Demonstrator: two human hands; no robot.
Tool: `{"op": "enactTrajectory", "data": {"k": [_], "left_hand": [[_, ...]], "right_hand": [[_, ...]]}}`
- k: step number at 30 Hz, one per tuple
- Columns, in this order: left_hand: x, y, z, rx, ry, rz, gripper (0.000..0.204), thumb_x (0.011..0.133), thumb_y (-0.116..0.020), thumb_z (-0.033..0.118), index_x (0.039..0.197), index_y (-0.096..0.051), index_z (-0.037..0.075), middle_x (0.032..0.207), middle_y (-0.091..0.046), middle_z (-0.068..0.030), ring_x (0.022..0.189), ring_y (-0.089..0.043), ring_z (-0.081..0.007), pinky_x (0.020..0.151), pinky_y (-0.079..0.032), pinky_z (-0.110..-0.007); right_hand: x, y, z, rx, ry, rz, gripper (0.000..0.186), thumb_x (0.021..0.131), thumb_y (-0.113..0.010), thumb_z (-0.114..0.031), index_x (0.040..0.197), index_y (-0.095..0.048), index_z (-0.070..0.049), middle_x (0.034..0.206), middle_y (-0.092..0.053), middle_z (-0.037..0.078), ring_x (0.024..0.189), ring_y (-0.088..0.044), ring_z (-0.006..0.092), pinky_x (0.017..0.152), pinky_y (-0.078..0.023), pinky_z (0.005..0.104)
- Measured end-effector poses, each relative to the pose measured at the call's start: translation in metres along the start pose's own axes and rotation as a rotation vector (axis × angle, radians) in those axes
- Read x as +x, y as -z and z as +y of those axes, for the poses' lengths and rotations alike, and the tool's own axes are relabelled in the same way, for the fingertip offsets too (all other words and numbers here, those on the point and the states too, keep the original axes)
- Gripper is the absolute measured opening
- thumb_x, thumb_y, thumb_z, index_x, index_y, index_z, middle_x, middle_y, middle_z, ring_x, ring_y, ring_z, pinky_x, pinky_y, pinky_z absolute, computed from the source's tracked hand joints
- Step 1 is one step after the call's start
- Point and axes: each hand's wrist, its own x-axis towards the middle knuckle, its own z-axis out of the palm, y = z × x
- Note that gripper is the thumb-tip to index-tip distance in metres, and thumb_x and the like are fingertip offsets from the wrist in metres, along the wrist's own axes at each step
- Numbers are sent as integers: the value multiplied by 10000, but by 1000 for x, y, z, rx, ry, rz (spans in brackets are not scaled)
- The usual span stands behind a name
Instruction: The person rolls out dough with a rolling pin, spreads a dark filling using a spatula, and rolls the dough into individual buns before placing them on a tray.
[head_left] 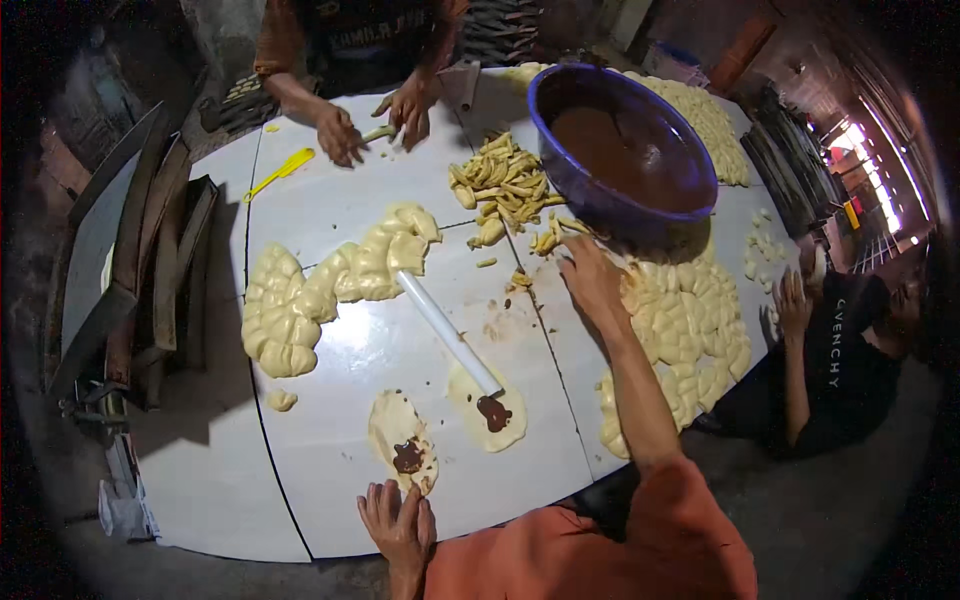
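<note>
My left hand (397, 520) lies with its fingers spread at the near edge of a flattened dough piece (388, 415) topped with dark brown paste (408, 456). Beside it is a second flattened dough piece (513, 425), with its own brown blob (493, 413). The end of a white rolling pin (445, 330) rests over its far edge. Farther out, my right hand (592, 280) reaches to a few loose yellow strips (547, 238), likely sliced banana, with thumb and fingers apart. A larger pile of strips (505, 180) lies just beyond.
A purple basin (560, 165) of brown mixture stands at far right. Dough balls cover the table at right (690, 320) and left (280, 310). Across, a person's hands (365, 130) hold a pale piece near a yellow spatula (282, 172). Another person's hand (792, 305) is at right.
</note>
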Motion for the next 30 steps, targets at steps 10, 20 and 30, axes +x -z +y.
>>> {"op": "enactTrajectory", "data": {"k": [10,20,30], "left_hand": [[4,3,5,17,16,4,306,900,-744,189,1204,-754,152,1421,-588,-160,1368,-479,-419,1152,-320,-661],[2,-7,-2,32,-54,118,339,881,-749,167,1219,-748,144,1385,-614,-147,1342,-514,-406,1120,-374,-637],[22,-2,18,-38,-134,45,319,861,-791,230,1175,-749,193,1422,-595,-84,1380,-487,-342,1194,-225,-658]], "right_hand": [[31,-19,19,-122,160,-254,339,923,-667,-343,1053,-724,-35,1038,-704,200,987,-680,393,875,-529,502],[-40,19,23,367,-128,-275,437,847,-750,-331,1117,-749,13,1046,-745,187,927,-719,333,878,-543,407],[-151,46,-84,371,213,-605,264,917,-720,-256,1123,-725,-90,1005,-694,107,878,-704,298,776,-557,397]]}}
